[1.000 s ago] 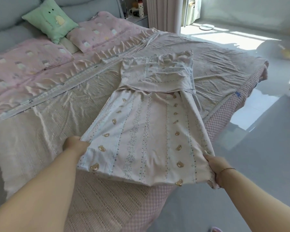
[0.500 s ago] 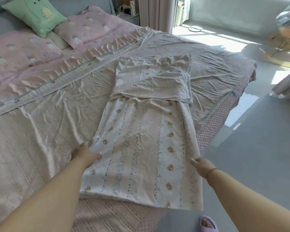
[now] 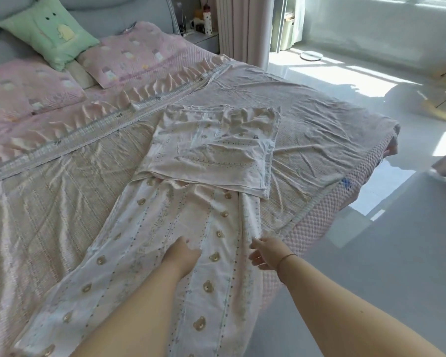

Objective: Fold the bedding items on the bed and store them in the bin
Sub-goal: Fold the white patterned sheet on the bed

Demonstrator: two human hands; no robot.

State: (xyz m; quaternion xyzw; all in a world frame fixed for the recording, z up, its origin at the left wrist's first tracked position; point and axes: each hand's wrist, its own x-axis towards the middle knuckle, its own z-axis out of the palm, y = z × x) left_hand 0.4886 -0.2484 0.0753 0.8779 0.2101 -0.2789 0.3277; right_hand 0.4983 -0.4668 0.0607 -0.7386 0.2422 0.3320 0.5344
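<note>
Bear-print sheet (image 3: 150,253): spread lengthwise on the bed (image 3: 49,202), far end folded back. Left hand (image 3: 183,256): flat on the sheet's middle, fingers straight. Right hand (image 3: 267,252): at the sheet's right edge, fingers relaxed, gripping nothing.

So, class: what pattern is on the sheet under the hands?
Small brown bears between dotted stripes on the white sheet, head view.

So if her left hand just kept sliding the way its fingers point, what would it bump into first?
Probably the folded cloth lying across the far end of the bear-print sheet. The left hand rests on that sheet, pointing up the bed; only flat fabric seems to lie between.
</note>
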